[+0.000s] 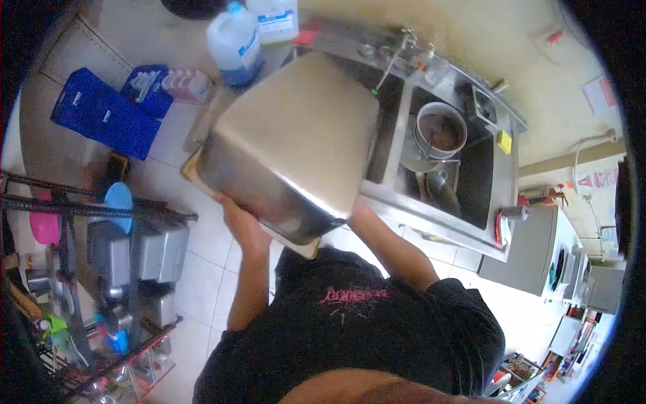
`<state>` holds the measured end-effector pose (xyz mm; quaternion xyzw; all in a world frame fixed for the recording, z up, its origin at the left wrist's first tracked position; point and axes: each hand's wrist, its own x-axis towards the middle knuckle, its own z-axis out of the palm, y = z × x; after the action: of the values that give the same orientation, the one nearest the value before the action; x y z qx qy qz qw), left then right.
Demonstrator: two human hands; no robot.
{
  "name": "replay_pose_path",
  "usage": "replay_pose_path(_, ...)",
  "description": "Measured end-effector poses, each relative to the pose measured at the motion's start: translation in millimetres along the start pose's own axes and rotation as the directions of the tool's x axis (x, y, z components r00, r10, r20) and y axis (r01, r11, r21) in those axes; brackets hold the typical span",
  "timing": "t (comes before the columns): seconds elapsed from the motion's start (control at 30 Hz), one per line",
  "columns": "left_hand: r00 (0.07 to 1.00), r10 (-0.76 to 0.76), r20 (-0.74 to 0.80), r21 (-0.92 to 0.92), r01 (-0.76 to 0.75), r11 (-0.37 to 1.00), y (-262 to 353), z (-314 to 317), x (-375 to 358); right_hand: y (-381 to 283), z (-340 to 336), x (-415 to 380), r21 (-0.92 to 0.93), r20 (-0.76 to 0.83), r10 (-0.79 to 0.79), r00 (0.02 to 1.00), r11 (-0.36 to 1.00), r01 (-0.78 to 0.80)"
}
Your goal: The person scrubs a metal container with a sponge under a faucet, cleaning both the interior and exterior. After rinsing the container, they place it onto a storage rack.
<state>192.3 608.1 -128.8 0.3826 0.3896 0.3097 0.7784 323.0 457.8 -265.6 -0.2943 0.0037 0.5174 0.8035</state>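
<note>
A big, deep stainless steel food pan (303, 128) fills the middle of the head view, tilted with its smooth underside towards me. My left hand (243, 225) grips its flanged rim at the lower left, fingers partly hidden behind the metal. At the pan's lower right corner is my right hand (363, 219), closed against it, with most of its fingers out of sight. The pan is held up in front of my body, overlapping the left part of the sink unit (431, 225). The inside of the pan cannot be seen.
In the right sink basin sits a white pot (441, 131) with brownish liquid, among other dishes. A yellow sponge (505, 141) lies on the sink edge. Jugs, one with blue liquid (235, 47), stand at the back. A rack (87, 215) with metal pans is at left.
</note>
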Motion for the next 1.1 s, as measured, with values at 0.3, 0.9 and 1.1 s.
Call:
replay_pose_path(0.3,0.972,0.236,-0.01,0.154,-0.232,0.961,40,-24,-79,53,-37,-54,-0.421,-0.161,0.161,0.974,0.881,-0.215)
replay_pose_path(0.9,0.951,0.302,-0.064,0.334,-0.265,0.905,72,28,-24,-334,-234,49,-0.994,-0.091,-0.818,0.568,0.038,-0.105)
replay_pose_path(1.1,0.942,0.307,-0.138,0.427,-0.223,0.876,70,60,-25,-498,-349,171,-0.138,0.616,-0.438,0.655,-0.879,-0.457)
